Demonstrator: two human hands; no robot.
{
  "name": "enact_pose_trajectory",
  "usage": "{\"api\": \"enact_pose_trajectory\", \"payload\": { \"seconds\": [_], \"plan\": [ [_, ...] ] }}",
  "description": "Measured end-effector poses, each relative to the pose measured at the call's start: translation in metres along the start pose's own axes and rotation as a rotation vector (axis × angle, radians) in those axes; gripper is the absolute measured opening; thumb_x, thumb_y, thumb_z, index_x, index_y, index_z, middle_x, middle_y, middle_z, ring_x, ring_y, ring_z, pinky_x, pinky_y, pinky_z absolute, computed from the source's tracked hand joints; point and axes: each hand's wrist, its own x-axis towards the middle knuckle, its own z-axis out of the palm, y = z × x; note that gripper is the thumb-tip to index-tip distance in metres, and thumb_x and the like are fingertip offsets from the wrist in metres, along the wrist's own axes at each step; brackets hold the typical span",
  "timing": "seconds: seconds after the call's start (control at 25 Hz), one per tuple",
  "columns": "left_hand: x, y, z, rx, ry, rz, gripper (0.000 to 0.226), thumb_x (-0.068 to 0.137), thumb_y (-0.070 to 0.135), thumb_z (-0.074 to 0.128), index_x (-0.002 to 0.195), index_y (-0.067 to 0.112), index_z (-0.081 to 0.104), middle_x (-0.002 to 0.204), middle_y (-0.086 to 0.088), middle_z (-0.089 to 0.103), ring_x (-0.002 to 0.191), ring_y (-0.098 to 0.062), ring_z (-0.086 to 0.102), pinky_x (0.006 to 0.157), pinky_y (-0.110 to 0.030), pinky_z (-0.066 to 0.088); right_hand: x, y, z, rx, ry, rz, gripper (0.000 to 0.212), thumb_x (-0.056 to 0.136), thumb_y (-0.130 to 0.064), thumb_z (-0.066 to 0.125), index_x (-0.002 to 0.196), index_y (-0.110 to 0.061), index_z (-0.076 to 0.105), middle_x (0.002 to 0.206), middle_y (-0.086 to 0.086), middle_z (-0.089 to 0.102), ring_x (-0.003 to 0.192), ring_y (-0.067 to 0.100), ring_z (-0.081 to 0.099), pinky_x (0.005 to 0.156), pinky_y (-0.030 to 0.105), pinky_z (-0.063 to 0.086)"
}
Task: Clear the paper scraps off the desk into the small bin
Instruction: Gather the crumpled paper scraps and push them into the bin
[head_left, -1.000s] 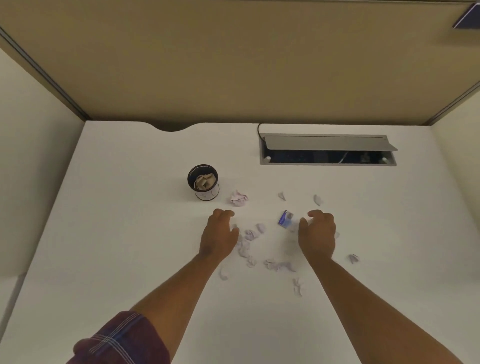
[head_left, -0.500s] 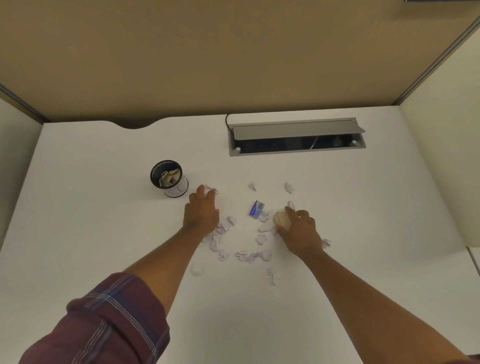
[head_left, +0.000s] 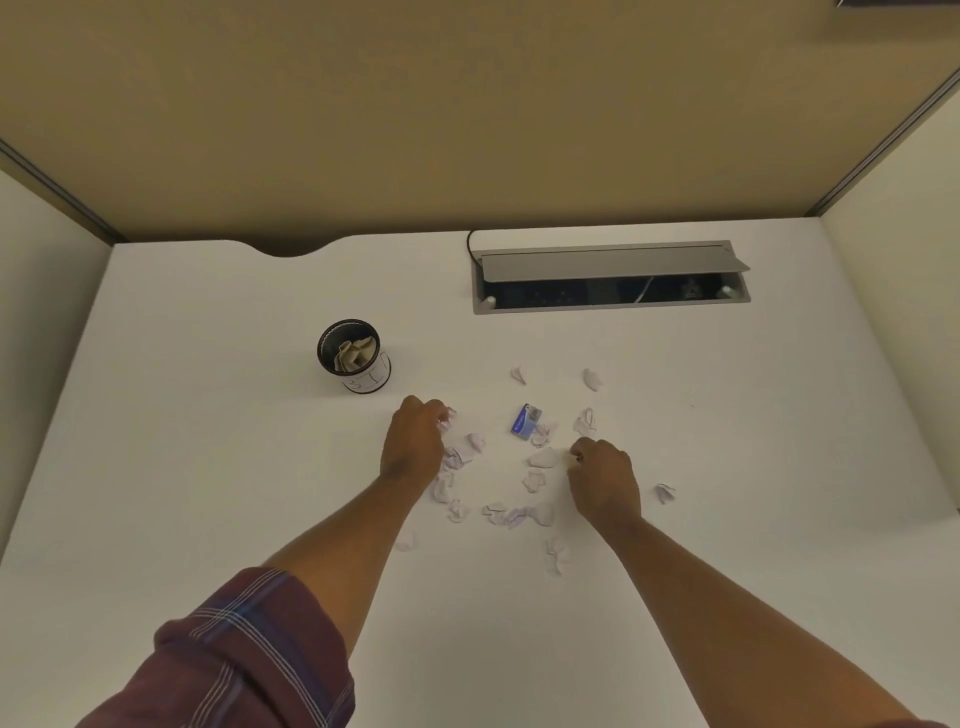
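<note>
- Left hand (head_left: 413, 441) curls around a crumpled scrap (head_left: 447, 418), just right of the small bin (head_left: 356, 356).
- Right hand (head_left: 602, 480) pinches a flat scrap (head_left: 545, 458); loose paper scraps (head_left: 511, 514) lie between both hands.
- Bare desk (head_left: 208, 441) spreads left of the bin.
</note>
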Motion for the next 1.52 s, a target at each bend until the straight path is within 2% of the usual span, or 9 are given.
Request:
{"api": "enact_pose_trajectory", "payload": {
  "seconds": [0.32, 0.6, 0.68, 0.84, 1.08, 1.24, 1.32, 1.4, 1.52],
  "plan": [
    [-0.030, -0.013, -0.011, -0.324, 0.150, -0.044, 0.014, 0.093, 0.007, 0.065, 0.100, 0.018, 0.069, 0.104, -0.004, 0.070, 0.096, -0.015, 0.065, 0.081, -0.019, 0.049, -0.015, -0.028, -0.007, 0.448, 0.131, 0.108, 0.009, 0.082, -0.017, 0.071, 0.091, -0.015, 0.073, 0.081, 0.000, 0.070, 0.079, 0.022, 0.063, 0.070, 0.026, 0.039],
    [-0.045, -0.026, -0.053, -0.508, 0.291, -0.032, 0.016, 0.091, 0.014, 0.071, 0.086, 0.025, 0.059, 0.097, 0.024, 0.071, 0.087, 0.009, 0.064, 0.070, -0.005, 0.045, -0.024, -0.129, -0.010, 0.715, 0.100, -0.040, 0.011, 0.078, -0.025, 0.071, 0.072, -0.027, 0.062, 0.067, -0.010, 0.064, 0.062, 0.011, 0.057, 0.058, 0.021, 0.043],
    [-0.042, -0.034, -0.071, -0.517, 0.335, -0.055, 0.013, 0.091, 0.018, 0.072, 0.090, 0.027, 0.062, 0.091, 0.026, 0.066, 0.085, 0.008, 0.063, 0.071, -0.008, 0.046, -0.021, -0.168, -0.008, 0.751, 0.109, -0.090, 0.006, 0.081, -0.026, 0.073, 0.081, -0.029, 0.068, 0.074, -0.011, 0.068, 0.068, 0.008, 0.062, 0.059, 0.016, 0.047],
    [-0.021, -0.051, -0.105, -0.495, 0.408, -0.105, 0.020, 0.090, 0.013, 0.074, 0.110, 0.016, 0.069, 0.106, 0.001, 0.071, 0.092, -0.017, 0.068, 0.080, -0.031, 0.059, -0.005, -0.240, -0.004, 0.695, 0.115, -0.223, 0.017, 0.084, -0.026, 0.074, 0.100, -0.018, 0.071, 0.092, -0.003, 0.072, 0.084, 0.016, 0.065, 0.075, 0.024, 0.050],
    [0.022, -0.066, -0.124, -0.496, 0.433, -0.111, 0.030, 0.091, 0.015, 0.074, 0.120, 0.019, 0.065, 0.112, 0.005, 0.071, 0.098, -0.013, 0.067, 0.084, -0.023, 0.059, 0.021, -0.310, 0.012, 0.585, 0.113, -0.333, 0.017, 0.090, -0.018, 0.067, 0.106, -0.017, 0.070, 0.103, 0.000, 0.069, 0.088, 0.011, 0.060, 0.067, 0.003, 0.035],
    [0.039, -0.075, -0.123, -0.457, 0.387, -0.044, 0.021, 0.098, 0.016, 0.066, 0.118, 0.017, 0.071, 0.113, -0.003, 0.075, 0.101, -0.022, 0.071, 0.089, -0.035, 0.062, 0.032, -0.329, 0.024, 0.515, 0.144, -0.370, 0.015, 0.092, -0.018, 0.065, 0.106, -0.018, 0.069, 0.098, -0.003, 0.065, 0.083, 0.010, 0.058, 0.068, 0.003, 0.035],
    [0.047, -0.080, -0.122, -0.326, 0.353, 0.000, 0.015, 0.098, 0.018, 0.064, 0.110, 0.014, 0.073, 0.114, -0.006, 0.070, 0.098, -0.024, 0.068, 0.084, -0.038, 0.062, 0.037, -0.331, 0.029, 0.489, 0.140, -0.399, 0.013, 0.092, -0.019, 0.063, 0.105, -0.021, 0.065, 0.092, -0.007, 0.064, 0.077, 0.010, 0.061, 0.068, 0.008, 0.045],
    [0.051, -0.085, -0.120, -0.315, 0.326, -0.037, 0.018, 0.099, 0.022, 0.063, 0.113, 0.014, 0.071, 0.124, -0.005, 0.061, 0.098, -0.019, 0.065, 0.077, -0.028, 0.058, 0.039, -0.330, 0.035, 0.429, 0.129, -0.419, 0.009, 0.094, -0.025, 0.060, 0.103, -0.024, 0.061, 0.087, -0.009, 0.065, 0.073, 0.011, 0.064, 0.068, 0.019, 0.056],
    [0.053, -0.093, -0.119, -0.406, 0.329, -0.049, 0.019, 0.097, 0.018, 0.067, 0.115, 0.014, 0.072, 0.123, 0.000, 0.056, 0.100, -0.017, 0.065, 0.076, -0.012, 0.049, 0.045, -0.329, 0.046, 0.049, 0.288, -0.491, 0.015, 0.096, -0.036, 0.056, 0.101, -0.025, 0.064, 0.082, -0.006, 0.069, 0.076, 0.017, 0.063, 0.073, 0.030, 0.044]
  ]
}}
